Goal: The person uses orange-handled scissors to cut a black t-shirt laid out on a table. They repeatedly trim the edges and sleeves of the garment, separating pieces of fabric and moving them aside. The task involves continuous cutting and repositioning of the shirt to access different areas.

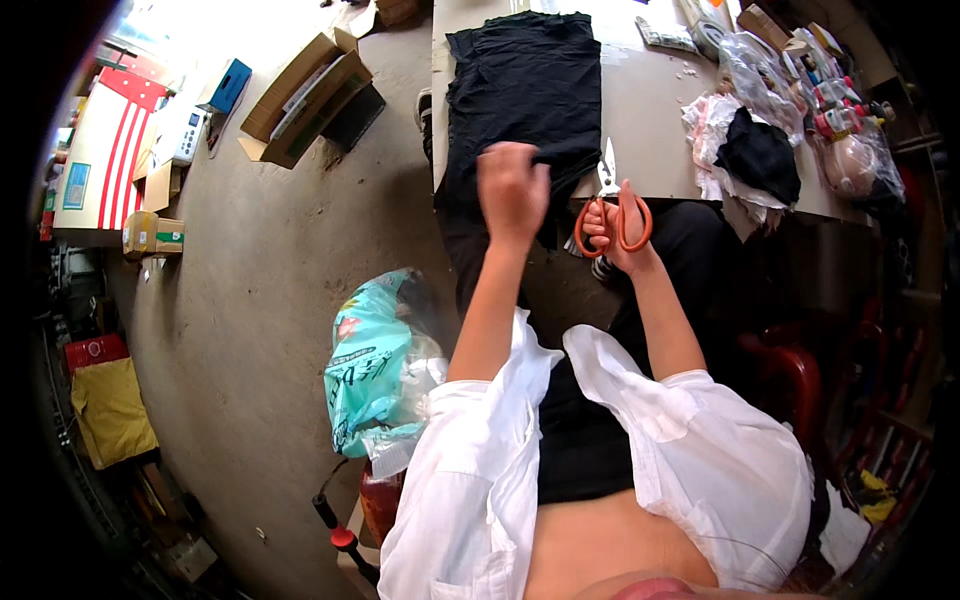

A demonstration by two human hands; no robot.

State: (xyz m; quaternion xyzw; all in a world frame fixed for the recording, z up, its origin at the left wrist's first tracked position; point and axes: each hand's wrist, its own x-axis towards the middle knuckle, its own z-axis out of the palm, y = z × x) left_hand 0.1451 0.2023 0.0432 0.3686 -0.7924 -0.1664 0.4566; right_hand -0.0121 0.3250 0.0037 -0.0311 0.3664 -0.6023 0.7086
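Note:
In my right hand (622, 232) is a pair of scissors (607, 172) with orange-red handles. My fingers are wrapped round the handles, and the blades point away from me beside the table's near edge. A black cloth (525, 85) lies on the table and hangs over its front edge. My left hand (513, 190) is over the lower part of this cloth, its fingers smeared by motion. Whether it grips the fabric cannot be made out.
Right of the cloth, the pale table (650, 110) bears scraps of pink-white fabric (706, 130), a black scrap (758, 155) and clear plastic bags (745, 65). A turquoise plastic bag (370, 340) stands by my left side. Open cardboard boxes (290, 85) sit at the far left.

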